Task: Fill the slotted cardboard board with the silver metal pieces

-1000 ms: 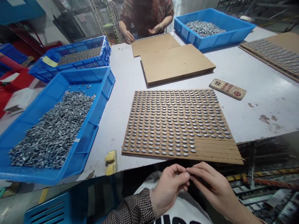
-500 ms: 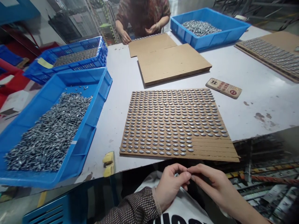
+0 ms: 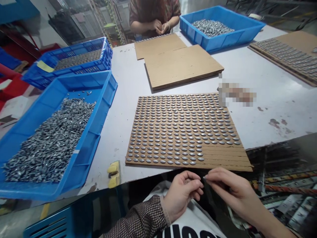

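My right hand [image 3: 230, 188] is over my lap, just below the table edge, thumb and forefinger pinched together. A tiny grey glint shows at their tips, seemingly one end of a small spindle-shaped metal piece. My left hand [image 3: 184, 195] hovers beside it with curled fingers, thumb close to forefinger; whatever lies inside the curl is hidden. In front of both hands lies a ridged cardboard sheet [image 3: 225, 154] bearing rows of grey spindle-shaped metal pieces [image 3: 170, 162]. Bare ridges show at its near right corner. Neither hand touches the sheet.
A blue tray [image 3: 95, 132] heaped with metal pieces stands left, a blue basket [image 3: 107, 56] behind it. Stacked cardboard [image 3: 183, 66] lies beyond the sheet. Across the table are a co-worker's hands [image 3: 160, 27] and another blue tray [image 3: 223, 41]. A yellow object [image 3: 114, 174] sits at the near edge.
My hands have parted slightly, the right one shifting right, away from the left fingertips. Across the table, the co-worker's hands have come together above the far cardboard.
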Demonstrator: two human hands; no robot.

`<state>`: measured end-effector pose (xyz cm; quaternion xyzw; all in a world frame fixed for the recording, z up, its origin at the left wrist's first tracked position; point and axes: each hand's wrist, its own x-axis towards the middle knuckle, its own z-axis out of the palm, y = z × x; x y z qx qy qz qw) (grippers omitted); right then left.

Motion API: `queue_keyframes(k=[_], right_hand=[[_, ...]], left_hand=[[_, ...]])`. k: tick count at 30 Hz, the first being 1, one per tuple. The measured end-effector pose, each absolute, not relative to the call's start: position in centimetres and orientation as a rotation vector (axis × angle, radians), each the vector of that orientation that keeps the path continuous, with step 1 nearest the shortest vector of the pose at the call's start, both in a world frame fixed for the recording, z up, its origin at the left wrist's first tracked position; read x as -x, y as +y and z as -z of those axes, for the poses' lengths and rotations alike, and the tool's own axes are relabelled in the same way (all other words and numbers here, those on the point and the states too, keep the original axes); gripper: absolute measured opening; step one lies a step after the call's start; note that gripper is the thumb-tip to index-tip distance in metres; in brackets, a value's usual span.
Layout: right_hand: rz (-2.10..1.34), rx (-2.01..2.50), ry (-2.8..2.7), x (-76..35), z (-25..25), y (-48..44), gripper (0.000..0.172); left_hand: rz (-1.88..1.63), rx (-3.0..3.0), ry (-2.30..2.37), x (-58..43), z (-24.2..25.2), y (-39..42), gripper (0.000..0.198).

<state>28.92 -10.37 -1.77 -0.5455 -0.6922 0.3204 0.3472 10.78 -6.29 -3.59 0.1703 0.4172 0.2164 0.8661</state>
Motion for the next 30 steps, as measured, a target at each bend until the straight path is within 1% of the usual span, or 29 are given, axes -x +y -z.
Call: queue_keyframes(k=[4, 10, 19, 24, 27, 30], right_hand=[[-0.587, 1.481, -1.780, -29.4, 2.9, -9.2, 0.014], [-0.390, 1.514, -1.872, -28.9, 4.2, -8.2, 0.016], [-0.263, 1.577, -1.987, -28.6, 3.7, -8.0, 0.014], [-0.280, 1.582, -2.040, -28.8, 3.9, -7.9, 0.014], [-0.290, 1.597, -2.063, -29.1, 3.8, -8.2, 0.016], [-0.281, 1.546, -2.032, -28.8, 3.0, -8.8, 0.022]], left_hand=[[-0.436, -0.267, 0.905, -10.6, 4.0, -6.6, 0.024], [-0.401, -0.235, 0.892, -10.4, 4.4, -6.9, 0.024], [-0.418, -0.221, 0.873, -9.9, 4.5, -7.0, 0.020], [-0.436, -0.220, 0.789, -9.4, 3.1, -6.2, 0.018], [-0.474, -0.207, 0.712, -9.0, 1.4, -5.5, 0.021], [-0.501, -0.134, 0.673, -8.8, 0.3, -5.0, 0.030]])
